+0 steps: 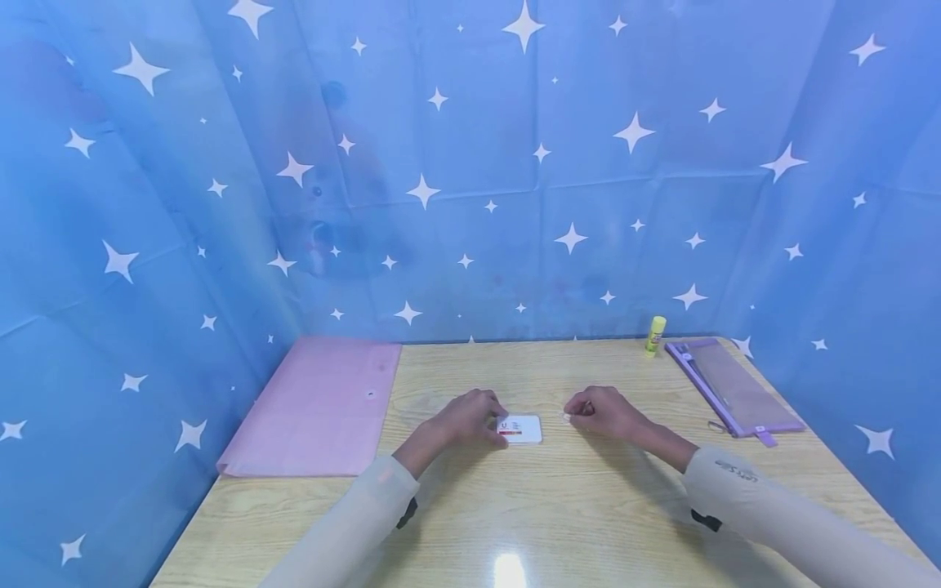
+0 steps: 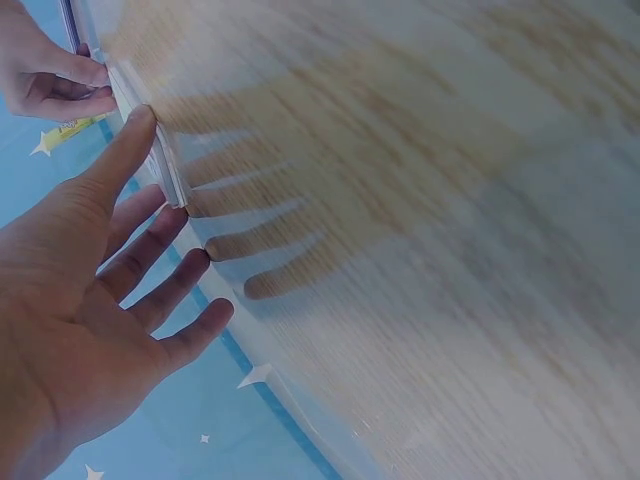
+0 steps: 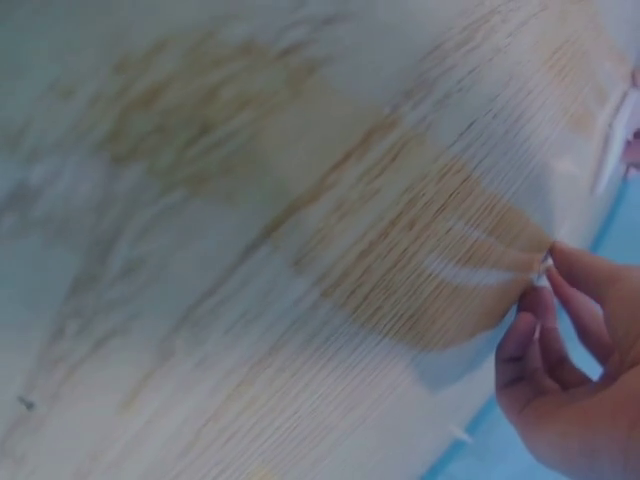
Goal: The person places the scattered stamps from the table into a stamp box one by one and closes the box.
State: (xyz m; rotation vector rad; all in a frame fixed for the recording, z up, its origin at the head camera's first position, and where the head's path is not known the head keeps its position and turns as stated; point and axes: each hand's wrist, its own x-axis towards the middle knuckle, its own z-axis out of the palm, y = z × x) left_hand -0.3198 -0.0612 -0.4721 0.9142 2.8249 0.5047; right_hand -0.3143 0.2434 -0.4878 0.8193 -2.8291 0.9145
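Note:
A small flat white box (image 1: pixel 524 429) with dark print and a red stripe lies on the wooden table. My left hand (image 1: pixel 470 418) holds it at its left end. In the left wrist view, the thumb and forefinger are on the box (image 2: pixel 165 165), the other fingers spread apart. To the right of the box, my right hand (image 1: pixel 604 412) pinches a tiny whitish piece (image 1: pixel 567 416) between thumb and forefinger, just above or on the tabletop. In the right wrist view that piece (image 3: pixel 544 266) is mostly hidden by the fingertips, so its kind is unclear.
On the left of the table (image 1: pixel 470 506) lies a pink translucent folder (image 1: pixel 316 408). A yellow glue stick (image 1: pixel 655 336) stands at the back right, beside a purple-edged zip pouch (image 1: pixel 742 388). Blue curtains (image 1: pixel 470 147) with white stars hang behind and at both sides.

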